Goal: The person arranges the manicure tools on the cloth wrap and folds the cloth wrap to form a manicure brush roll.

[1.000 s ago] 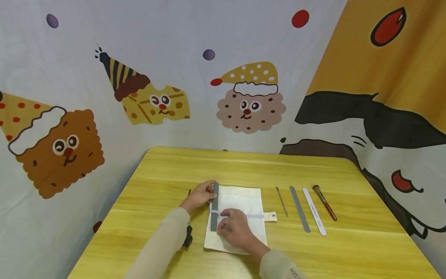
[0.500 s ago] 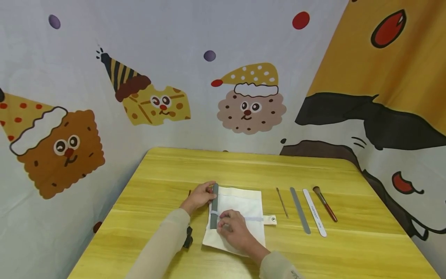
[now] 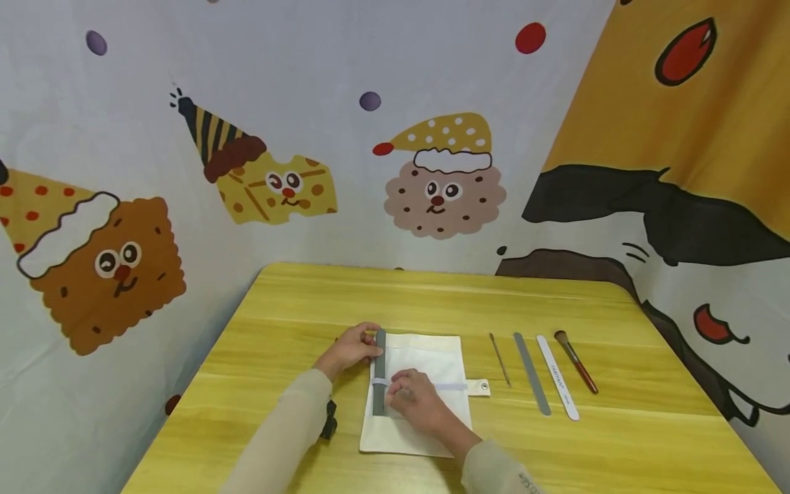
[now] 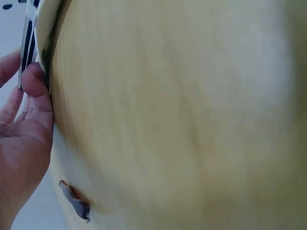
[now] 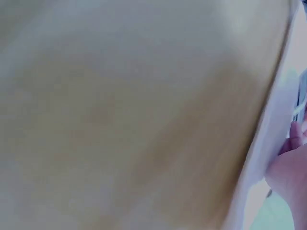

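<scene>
A grey nail file [image 3: 379, 363] lies along the left side of a white cloth pouch [image 3: 426, 357] spread on the table. My left hand [image 3: 348, 348] grips the file near its far end; the left wrist view shows thumb and fingers on either side of its dark-striped edge [image 4: 29, 50]. A pale elastic band [image 3: 450, 387] runs across the pouch and over the file. Just right of the file, my right hand [image 3: 420, 401] pinches this band with its fingertips. The file's near end looks cut straight at the cream lower strip; I cannot tell whether it is tucked in.
Right of the pouch lie a thin metal stick [image 3: 500, 359], another grey file [image 3: 532, 374], a white file [image 3: 557, 377] and a red-handled brush [image 3: 577, 362]. A snap tab [image 3: 478, 387] sticks out from the pouch. A small dark object [image 3: 330, 420] lies beside the left sleeve.
The held file has slid slightly toward me, passing under the band, and my left hand has come down a little with it. My right hand stays almost in place at the band.
</scene>
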Demonstrator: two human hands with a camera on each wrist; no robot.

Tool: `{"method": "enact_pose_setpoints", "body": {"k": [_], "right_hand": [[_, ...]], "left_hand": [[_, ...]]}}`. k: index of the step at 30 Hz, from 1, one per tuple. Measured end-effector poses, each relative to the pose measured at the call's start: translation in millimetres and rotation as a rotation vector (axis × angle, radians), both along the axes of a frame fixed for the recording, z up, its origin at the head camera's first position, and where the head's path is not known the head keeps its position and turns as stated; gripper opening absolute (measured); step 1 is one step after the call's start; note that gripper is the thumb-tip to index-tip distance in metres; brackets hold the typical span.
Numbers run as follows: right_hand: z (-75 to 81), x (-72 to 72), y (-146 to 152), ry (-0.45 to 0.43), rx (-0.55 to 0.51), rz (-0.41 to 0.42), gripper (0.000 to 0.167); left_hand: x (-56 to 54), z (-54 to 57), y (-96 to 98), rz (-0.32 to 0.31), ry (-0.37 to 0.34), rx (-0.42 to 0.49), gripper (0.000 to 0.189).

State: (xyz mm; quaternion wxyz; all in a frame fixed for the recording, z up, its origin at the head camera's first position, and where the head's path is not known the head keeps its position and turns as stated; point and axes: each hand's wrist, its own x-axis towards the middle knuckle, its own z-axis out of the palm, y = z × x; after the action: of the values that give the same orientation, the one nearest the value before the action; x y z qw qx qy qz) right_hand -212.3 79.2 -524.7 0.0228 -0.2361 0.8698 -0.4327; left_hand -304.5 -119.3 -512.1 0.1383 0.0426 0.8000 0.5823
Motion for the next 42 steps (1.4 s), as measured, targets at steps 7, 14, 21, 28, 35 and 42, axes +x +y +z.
{"method": "enact_pose_setpoints", "body": {"k": [7,14,21,28,35,42], "right_hand": [[1.6,-12.6,6,0.087,0.326,-0.046,0.042],[-0.1,-11.9,7,0.070,0.396,-0.021,0.052],[-3.9,-12.0,7,0.074,0.384,-0.029,0.053],[-5.0,-12.5,7,0.065,0.388,-0.029,0.054],[-5.5,-12.3,10,0.070,0.378,-0.051,0.054],[-11.3,-14.6,4,0.070,0.386,-0.091,0.054]], "left_hand": [[0.2,1.4,-0.2,-0.029,-0.006,-0.013,0.052],[5.0,3.6,-0.4,-0.070,0.001,-0.045,0.051],[10.7,4.7,-0.1,-0.103,0.040,-0.115,0.041],[14.5,3.8,-3.9,-0.114,0.061,-0.169,0.030],[15.0,6.0,-2.9,-0.129,0.085,-0.177,0.027],[18.4,5.1,-4.7,-0.098,0.081,-0.192,0.026]]}}
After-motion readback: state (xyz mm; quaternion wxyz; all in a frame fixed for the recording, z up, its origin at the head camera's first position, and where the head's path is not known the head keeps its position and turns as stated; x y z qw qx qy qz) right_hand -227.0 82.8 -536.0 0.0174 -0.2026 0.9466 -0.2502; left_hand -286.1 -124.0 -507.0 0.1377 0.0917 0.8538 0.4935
